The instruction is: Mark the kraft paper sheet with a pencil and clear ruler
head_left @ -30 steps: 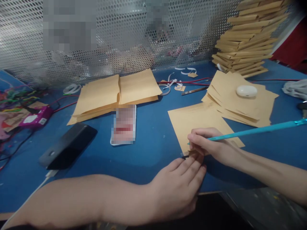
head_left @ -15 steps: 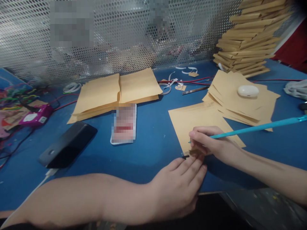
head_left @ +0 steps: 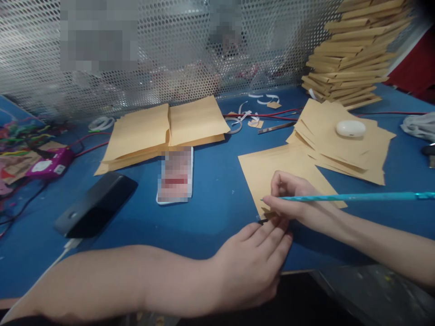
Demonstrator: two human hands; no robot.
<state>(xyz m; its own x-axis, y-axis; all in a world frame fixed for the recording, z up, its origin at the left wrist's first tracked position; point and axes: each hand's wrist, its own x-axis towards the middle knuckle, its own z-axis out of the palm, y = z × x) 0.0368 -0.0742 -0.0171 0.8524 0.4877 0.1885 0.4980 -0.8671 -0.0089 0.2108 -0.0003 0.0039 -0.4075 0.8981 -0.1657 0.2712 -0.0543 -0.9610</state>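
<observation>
My right hand (head_left: pixel 288 197) grips a long, thin turquoise stick (head_left: pixel 360 196), held like a pen. Its narrow tip pokes out past the thumb and forefinger, over the near left part of a brown kraft paper piece (head_left: pixel 268 167). My left hand (head_left: pixel 251 262) lies with its fingers stretched out and close together, fingertips at the near edge of that paper. Beside those fingertips a small dark strip (head_left: pixel 262 221) shows at the paper's corner. Its full shape is hidden under the fingers, and so is the left thumb's underside.
Kraft paper stacks lie at the back left (head_left: pixel 142 131) and right, the right one (head_left: pixel 340 149) under a white earbud case (head_left: pixel 350 129). A tall pile of kraft packets (head_left: pixel 350 59) stands behind. A phone (head_left: pixel 175 176), black power bank (head_left: pixel 98 203) and perforated metal panel (head_left: pixel 163 54) are also here.
The turquoise stick's rear end has swung down towards me, so it now lies nearly level. My right hand has turned, and the tip has shifted slightly left. My left hand stays put.
</observation>
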